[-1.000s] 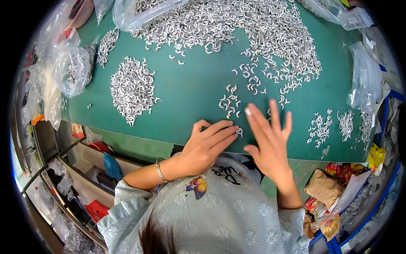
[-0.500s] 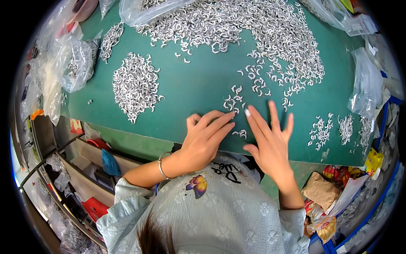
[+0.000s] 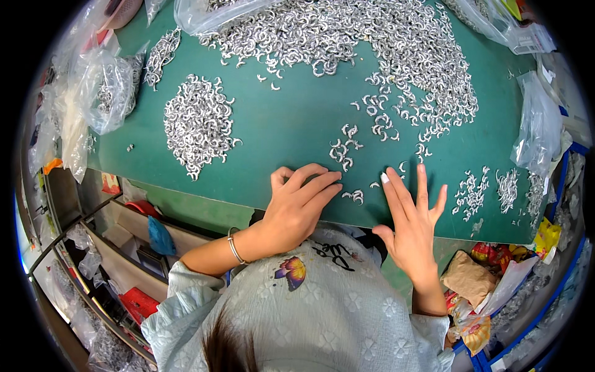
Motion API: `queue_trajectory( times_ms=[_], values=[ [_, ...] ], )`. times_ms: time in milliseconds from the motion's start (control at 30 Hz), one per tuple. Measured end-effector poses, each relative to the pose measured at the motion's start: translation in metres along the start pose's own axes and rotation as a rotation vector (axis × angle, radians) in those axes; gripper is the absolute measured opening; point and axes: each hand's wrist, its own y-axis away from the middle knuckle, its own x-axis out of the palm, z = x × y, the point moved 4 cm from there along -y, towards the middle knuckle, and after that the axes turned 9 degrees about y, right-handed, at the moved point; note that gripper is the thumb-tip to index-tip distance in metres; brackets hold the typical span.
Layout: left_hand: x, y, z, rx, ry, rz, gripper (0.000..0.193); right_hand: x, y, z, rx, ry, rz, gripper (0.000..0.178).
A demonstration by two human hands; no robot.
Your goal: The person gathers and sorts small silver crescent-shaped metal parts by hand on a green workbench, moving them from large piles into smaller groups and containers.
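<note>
Small silver crescent-shaped metal pieces lie over the green table. My left hand (image 3: 299, 201) rests at the near edge, fingers curled and pressed together. Its thumb is hidden, and I cannot make out anything in its grip. Right beside its fingertips lie a few crescents (image 3: 353, 196) and a loose cluster (image 3: 343, 149). My right hand (image 3: 412, 226) is open and palm down, its fingers spread on the tabletop. Near its index fingertip are single crescents (image 3: 375, 185). Farther off spreads a large heap of crescents (image 3: 427, 68), and a smaller pile (image 3: 198, 127) sits to the left.
Small groups of metal pieces (image 3: 507, 190) lie at the right. Clear plastic bags (image 3: 537, 127) hang over the right edge, with more bags (image 3: 111, 93) at the left. A plastic-lined container (image 3: 217, 18) stands at the back. Shelving (image 3: 118, 248) is below left; wrappers and paper (image 3: 469, 277) are below right.
My right hand has moved right and slightly nearer to me, away from my left hand. Single crescents now show near its fingertips. The left hand has hardly moved.
</note>
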Motion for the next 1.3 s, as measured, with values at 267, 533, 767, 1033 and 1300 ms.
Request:
queue_trajectory(
  times_ms=[267, 533, 767, 1033, 1300],
  values=[
    [-0.004, 0.005, 0.006, -0.052, 0.003, -0.047, 0.046, 0.012, -0.025, 0.025, -0.216, -0.076, -0.003, 0.079],
    [0.002, -0.009, 0.011, -0.143, -0.210, -0.042, 0.052, 0.018, 0.017, 0.000, -0.069, -0.015, -0.020, 0.071],
    [0.003, -0.006, 0.007, -0.110, -0.122, -0.003, 0.055, 0.017, 0.030, -0.003, -0.086, -0.143, -0.093, 0.065],
    [0.011, -0.009, -0.001, -0.070, -0.099, 0.030, 0.058, 0.024, 0.043, -0.020, 0.014, -0.046, -0.132, 0.065],
    [0.042, -0.044, -0.026, 0.130, -0.225, 0.213, 0.053, 0.018, 0.042, -0.035, 0.179, 0.008, -0.227, 0.061]
  ],
)
